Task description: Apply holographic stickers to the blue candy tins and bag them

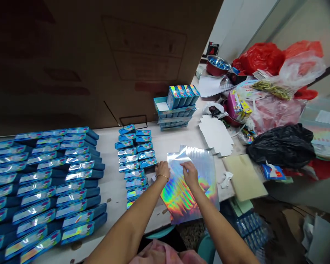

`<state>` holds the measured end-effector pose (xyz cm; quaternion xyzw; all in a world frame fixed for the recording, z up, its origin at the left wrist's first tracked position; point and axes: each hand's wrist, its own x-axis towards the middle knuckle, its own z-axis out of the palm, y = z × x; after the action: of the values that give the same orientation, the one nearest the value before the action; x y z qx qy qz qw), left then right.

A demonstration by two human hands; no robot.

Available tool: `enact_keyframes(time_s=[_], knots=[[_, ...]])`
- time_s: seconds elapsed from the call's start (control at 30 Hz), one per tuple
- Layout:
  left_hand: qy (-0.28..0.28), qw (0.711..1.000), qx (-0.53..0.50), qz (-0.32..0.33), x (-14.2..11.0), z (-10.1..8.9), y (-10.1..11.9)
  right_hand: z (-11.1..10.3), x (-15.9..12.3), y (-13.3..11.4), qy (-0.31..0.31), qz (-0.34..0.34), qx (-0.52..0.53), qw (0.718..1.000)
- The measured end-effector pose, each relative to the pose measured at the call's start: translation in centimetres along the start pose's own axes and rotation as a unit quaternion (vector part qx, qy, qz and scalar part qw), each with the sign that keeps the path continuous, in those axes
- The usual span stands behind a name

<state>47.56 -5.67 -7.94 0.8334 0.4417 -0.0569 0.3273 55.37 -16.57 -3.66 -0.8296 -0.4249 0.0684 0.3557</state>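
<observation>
Many blue boxes (81, 167) stand in rows, then a smaller group (132, 172); the left hand (162, 169) is at the left edge of a shiny sheet (178, 196) on the table (110, 183), the right hand (190, 174) over it (whether either grips, I cannot tell).

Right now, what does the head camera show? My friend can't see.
A person's left hand and right hand are at shiny rainbow sheets on a white table. Rows of blue boxes are at left, plastic bags at right.
</observation>
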Motion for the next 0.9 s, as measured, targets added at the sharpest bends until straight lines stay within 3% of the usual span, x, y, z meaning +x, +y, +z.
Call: enact_keyframes(time_s=[0.13, 0.23, 0.37, 0.5, 0.6, 0.77, 0.83, 0.9], knots=[[-0.029, 0.997, -0.045, 0.055, 0.0, -0.6, 0.6, 0.0, 1.8, 0.7, -0.092, -0.091, -0.205, 0.970], [-0.045, 0.991, -0.082, 0.092, -0.1, -1.5, 1.1, -0.2, 2.5, 1.4, -0.146, -0.168, -0.266, 0.938], [-0.062, 0.983, -0.129, 0.116, 0.0, -2.4, 1.4, -0.6, 2.2, 2.3, -0.133, -0.243, -0.261, 0.925], [-0.068, 0.976, -0.165, 0.122, 0.2, -2.5, 1.4, -1.3, 1.6, 2.6, -0.107, -0.275, -0.247, 0.923], [-0.056, 0.977, -0.170, 0.116, 0.3, -2.4, 1.3, -3.0, 1.2, 1.5, -0.117, -0.252, -0.246, 0.929], [0.010, 0.981, -0.165, 0.106, -0.3, -3.3, 1.1, -7.3, 0.9, -3.2, -0.124, -0.133, -0.205, 0.962], [0.032, 0.967, -0.225, 0.110, -1.3, -4.1, 0.7, -8.0, 1.5, -5.1, -0.115, -0.068, -0.146, 0.980], [0.025, 0.930, -0.357, 0.087, -2.6, -5.2, 0.0, -7.5, 2.4, -6.5, -0.114, -0.001, -0.069, 0.991]])
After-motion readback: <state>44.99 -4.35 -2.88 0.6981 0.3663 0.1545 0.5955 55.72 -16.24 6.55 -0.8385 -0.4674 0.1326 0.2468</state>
